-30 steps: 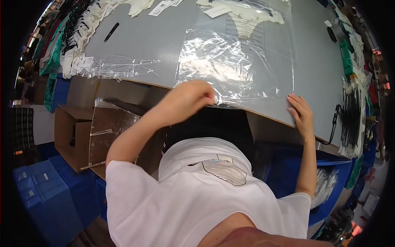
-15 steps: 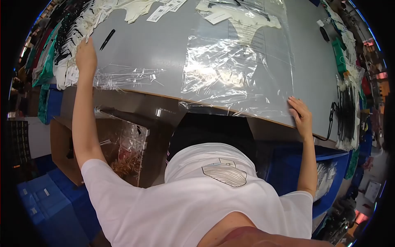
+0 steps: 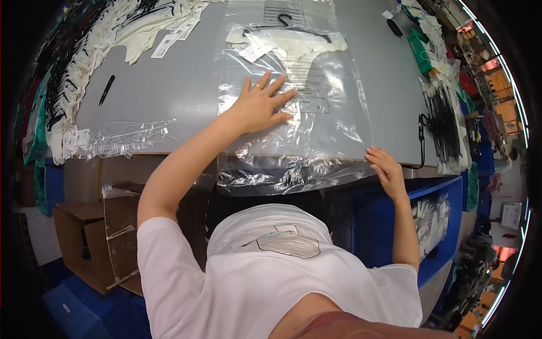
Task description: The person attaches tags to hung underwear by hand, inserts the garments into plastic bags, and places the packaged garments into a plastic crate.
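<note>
My left hand (image 3: 262, 104) lies spread and flat on a clear plastic bag (image 3: 339, 130) on the grey table. Inside or under the bag is a cream garment (image 3: 302, 51) on a black hanger (image 3: 285, 21), with a white tag (image 3: 256, 51). A printed text panel shows through the plastic around the garment. The bag's near end hangs over the table's front edge. My right hand (image 3: 387, 166) rests at the table edge by the bag's right corner, its fingers stretched and the thumb apart.
Cream garments (image 3: 84, 73) line the left side, near a black pen (image 3: 106, 90) and clear plastic fasteners (image 3: 127, 138). Dark hangers (image 3: 446, 124) and a green box (image 3: 419, 51) are at the right. Below stand a cardboard box (image 3: 79, 237) and a blue bin (image 3: 451, 226) of bagged items.
My left hand has moved from the garments at the left onto the bag. The bag has come nearer and now overhangs the front edge. The view has shifted; my right hand stays at the edge.
</note>
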The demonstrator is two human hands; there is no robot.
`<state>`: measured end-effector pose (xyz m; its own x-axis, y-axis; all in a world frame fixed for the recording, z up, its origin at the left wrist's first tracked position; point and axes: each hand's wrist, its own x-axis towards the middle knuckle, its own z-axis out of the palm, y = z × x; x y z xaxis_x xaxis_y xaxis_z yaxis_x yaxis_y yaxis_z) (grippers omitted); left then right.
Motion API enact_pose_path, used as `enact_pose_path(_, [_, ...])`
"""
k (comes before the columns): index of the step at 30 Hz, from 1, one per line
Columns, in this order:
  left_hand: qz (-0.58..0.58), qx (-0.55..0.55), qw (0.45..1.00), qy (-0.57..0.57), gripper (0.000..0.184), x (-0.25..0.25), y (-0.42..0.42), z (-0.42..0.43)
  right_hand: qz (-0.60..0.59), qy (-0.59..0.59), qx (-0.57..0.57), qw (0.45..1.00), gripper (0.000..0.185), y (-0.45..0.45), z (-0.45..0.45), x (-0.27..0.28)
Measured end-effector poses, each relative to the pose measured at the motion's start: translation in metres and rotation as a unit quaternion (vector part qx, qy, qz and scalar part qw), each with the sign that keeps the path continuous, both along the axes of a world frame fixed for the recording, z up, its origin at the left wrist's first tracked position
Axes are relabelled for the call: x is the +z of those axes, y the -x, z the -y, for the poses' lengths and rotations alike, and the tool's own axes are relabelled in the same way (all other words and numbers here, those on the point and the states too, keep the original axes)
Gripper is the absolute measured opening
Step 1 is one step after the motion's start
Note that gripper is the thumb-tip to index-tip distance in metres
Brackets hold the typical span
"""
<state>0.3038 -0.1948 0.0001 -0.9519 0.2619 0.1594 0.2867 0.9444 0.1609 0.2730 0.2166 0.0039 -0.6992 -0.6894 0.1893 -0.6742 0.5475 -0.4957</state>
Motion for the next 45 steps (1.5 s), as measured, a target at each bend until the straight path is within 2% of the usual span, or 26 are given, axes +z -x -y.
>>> enact_pose_path(4, [0.108,-0.117,0.987,-0.024,0.080,0.029,-0.107,0.000,0.016,0.025,-0.001,1.000,0.025,-0.002,-0.005,0.004])
enact_pose_path(6, [0.126,-0.137,0.982,-0.018,0.079,0.026,-0.136,0.012,0.026,0.039,0.000,0.999,0.024,-0.001,-0.003,0.004])
enact_pose_path(9, [-0.099,-0.149,0.969,0.172,0.063,0.000,-0.156,0.032,0.049,0.043,0.005,0.998,0.025,0.005,-0.003,0.008])
enact_pose_path(11, [-0.174,-0.155,0.945,0.231,0.058,-0.001,-0.163,0.032,0.056,0.043,0.003,0.997,0.025,0.000,-0.004,0.011])
enact_pose_path(14, [-0.164,-0.122,0.979,-0.013,0.035,0.003,-0.167,0.025,0.082,0.038,-0.001,0.996,0.025,-0.012,-0.014,0.018])
enact_pose_path(16, [-0.162,-0.114,0.975,-0.096,0.028,0.013,-0.166,0.022,0.085,0.034,-0.006,0.996,0.024,-0.013,-0.020,0.027])
enact_pose_path(18, [-0.012,-0.033,0.974,-0.225,0.018,0.042,-0.168,0.022,0.177,0.064,-0.025,0.982,0.021,-0.010,-0.029,0.037])
enact_pose_path(19, [0.066,0.009,0.957,-0.284,0.013,0.056,-0.169,0.023,0.223,0.080,-0.033,0.971,0.019,-0.009,-0.032,0.041])
enact_pose_path(21, [0.115,0.058,0.906,-0.402,0.007,0.071,-0.160,0.024,0.269,0.137,-0.065,0.951,0.014,-0.003,-0.026,0.048])
enact_pose_path(23, [0.083,0.062,0.880,-0.463,0.006,0.076,-0.132,0.027,0.262,0.178,-0.087,0.944,0.011,0.027,-0.010,0.049])
enact_pose_path(24, [0.041,0.072,0.830,-0.551,0.006,0.074,-0.114,0.031,0.262,0.252,-0.095,0.926,0.006,0.050,-0.004,0.043])
enact_pose_path(26, [-0.020,0.103,0.773,-0.625,0.007,0.072,-0.083,0.039,0.257,0.341,-0.105,0.898,0.005,0.086,0.018,0.047])
enact_pose_path(28, [-0.042,0.123,0.777,-0.615,0.009,0.067,-0.054,0.051,0.250,0.360,-0.106,0.893,0.008,0.113,0.045,0.050])
enact_pose_path(31, [-0.069,0.180,0.774,-0.604,0.010,0.049,-0.018,0.069,0.298,0.372,-0.163,0.863,0.013,0.149,0.069,0.045])
enact_pose_path(33, [-0.092,0.206,0.788,-0.573,0.011,0.039,0.001,0.080,0.296,0.363,-0.189,0.863,0.013,0.166,0.082,0.039])
enact_pose_path(41, [-0.143,0.195,0.813,-0.530,0.012,0.030,0.042,0.088,0.251,0.292,-0.241,0.891,0.016,0.208,0.102,0.010])
enact_pose_path(45, [-0.158,0.184,0.819,-0.521,0.016,0.021,0.053,0.092,0.190,0.210,-0.280,0.917,0.020,0.218,0.105,0.001])
